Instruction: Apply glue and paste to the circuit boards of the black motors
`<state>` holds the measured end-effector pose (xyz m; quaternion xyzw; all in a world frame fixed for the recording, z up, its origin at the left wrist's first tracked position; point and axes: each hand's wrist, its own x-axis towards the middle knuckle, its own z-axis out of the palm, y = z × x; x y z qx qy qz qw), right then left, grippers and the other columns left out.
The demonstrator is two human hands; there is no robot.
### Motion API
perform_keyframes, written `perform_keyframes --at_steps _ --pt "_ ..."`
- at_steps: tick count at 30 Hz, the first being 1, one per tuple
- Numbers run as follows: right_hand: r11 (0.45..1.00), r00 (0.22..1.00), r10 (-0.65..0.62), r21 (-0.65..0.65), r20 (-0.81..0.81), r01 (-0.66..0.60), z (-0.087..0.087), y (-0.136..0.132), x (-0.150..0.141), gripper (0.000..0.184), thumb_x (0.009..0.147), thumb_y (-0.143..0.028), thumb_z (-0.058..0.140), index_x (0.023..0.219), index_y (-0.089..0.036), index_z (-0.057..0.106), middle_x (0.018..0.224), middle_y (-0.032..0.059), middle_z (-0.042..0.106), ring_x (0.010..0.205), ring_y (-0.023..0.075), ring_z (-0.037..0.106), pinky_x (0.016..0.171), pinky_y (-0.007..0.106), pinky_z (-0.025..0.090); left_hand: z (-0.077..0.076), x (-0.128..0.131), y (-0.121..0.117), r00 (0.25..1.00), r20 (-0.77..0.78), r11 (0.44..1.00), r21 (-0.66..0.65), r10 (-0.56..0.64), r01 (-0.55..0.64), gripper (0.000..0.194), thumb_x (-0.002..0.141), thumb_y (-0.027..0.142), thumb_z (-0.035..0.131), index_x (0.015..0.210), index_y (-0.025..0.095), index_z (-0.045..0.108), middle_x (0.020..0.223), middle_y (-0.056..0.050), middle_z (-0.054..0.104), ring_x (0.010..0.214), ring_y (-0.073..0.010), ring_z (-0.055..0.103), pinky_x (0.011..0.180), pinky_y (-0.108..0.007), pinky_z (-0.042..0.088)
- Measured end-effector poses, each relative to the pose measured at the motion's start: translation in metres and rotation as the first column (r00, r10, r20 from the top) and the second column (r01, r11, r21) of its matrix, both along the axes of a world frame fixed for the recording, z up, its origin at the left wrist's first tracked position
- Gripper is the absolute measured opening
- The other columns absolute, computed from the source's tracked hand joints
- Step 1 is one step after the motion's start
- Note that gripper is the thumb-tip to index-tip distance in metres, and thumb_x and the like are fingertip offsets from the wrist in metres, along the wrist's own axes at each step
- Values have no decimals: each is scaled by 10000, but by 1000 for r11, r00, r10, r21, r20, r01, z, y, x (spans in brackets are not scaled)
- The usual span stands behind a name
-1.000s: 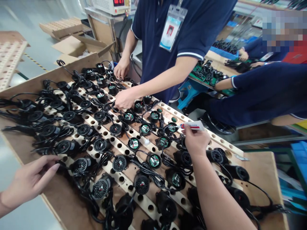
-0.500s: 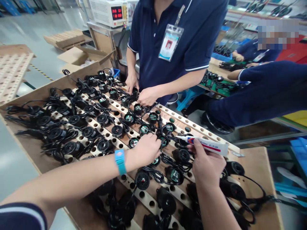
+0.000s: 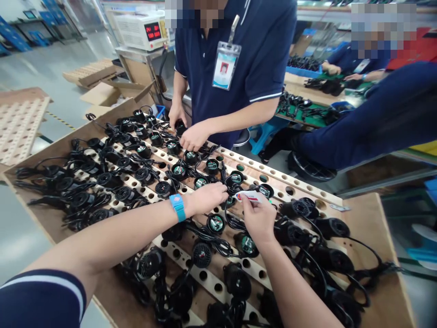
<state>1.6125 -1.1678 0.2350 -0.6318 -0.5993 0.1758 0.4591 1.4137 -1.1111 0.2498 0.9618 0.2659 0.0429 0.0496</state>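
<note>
In my right hand is a white tube with red and blue print, gripped between thumb and fingers. Its narrow end is turned toward my left hand, close to the fingertips. My left hand, with a blue wrist band behind it, is closed with its fingers curled downward. What those fingers pinch is hidden. Just beyond them sits an open round black housing with a green circuit board. Another such housing lies nearer me, between my hands.
A wooden tray carries perforated strips and several black units with coiled cables. Across it, a co-worker's hands handle a black unit. A small flat piece lies at right. A power supply stands behind.
My right hand has moved left with the tube, bringing it close to my left hand. My left hand stays over nearly the same housings. The view has shifted slightly.
</note>
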Motion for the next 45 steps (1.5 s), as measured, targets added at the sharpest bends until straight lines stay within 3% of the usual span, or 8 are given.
perform_keyframes --at_steps 7,16,23,31,35,38,42,45 --pt "997 993 80 11 92 -81 -4 9 0 161 924 -344 604 869 -218 689 847 29 731 813 208 685 789 319 502 -12 0 0 999 36 999 32 -33 31 207 999 173 425 961 134 625 974 -95 621 923 -208 563 866 -323 484" --pt "994 979 84 60 185 -96 1 9 -2 190 930 -336 576 838 -216 690 822 38 721 792 208 676 769 324 508 -17 4 4 995 54 994 77 -82 78 231 962 337 567 995 115 623 927 -107 628 882 -235 587 822 -358 490" --pt "989 984 -147 -37 -103 144 18 -13 0 288 863 -460 701 790 -185 742 721 62 732 689 233 703 733 357 571 -16 8 10 993 73 994 64 -89 84 307 1003 379 493 907 134 650 817 -89 662 808 -221 623 752 -335 453" --pt "934 874 -353 -70 -334 350 56 -42 -8 347 794 -476 790 796 -131 757 700 79 727 608 236 701 639 364 612 1 21 28 999 21 992 -122 25 -22 227 949 357 608 925 149 697 807 -95 710 766 -221 672 620 -299 387" --pt "944 910 -329 -66 -252 323 55 -50 -15 316 811 -452 782 785 -138 756 711 80 727 651 249 713 716 398 617 7 24 32 985 91 948 -298 144 -111 148 871 267 705 948 141 697 798 -73 706 702 -186 636 579 -271 360" --pt "961 953 -276 -52 -126 271 50 -54 -18 308 845 -447 749 790 -144 756 707 77 724 673 255 716 742 419 609 8 25 36 984 113 907 -414 136 -78 49 835 181 715 862 141 719 778 -52 694 715 -163 614 609 -261 382" --pt "973 972 -232 -21 -38 231 48 -55 -23 270 861 -414 742 840 -145 758 712 65 721 650 237 706 730 400 598 11 26 45 994 104 961 -277 40 -10 80 805 187 744 870 144 727 900 -80 680 800 -196 615 660 -301 411" --pt "971 971 -238 -1 -4 238 47 -56 -26 260 866 -405 738 842 -147 760 725 66 721 669 236 708 748 391 589 16 27 52 991 123 996 -73 -48 58 358 755 178 800 1091 138 683 1125 -137 632 941 -245 607 732 -344 443"
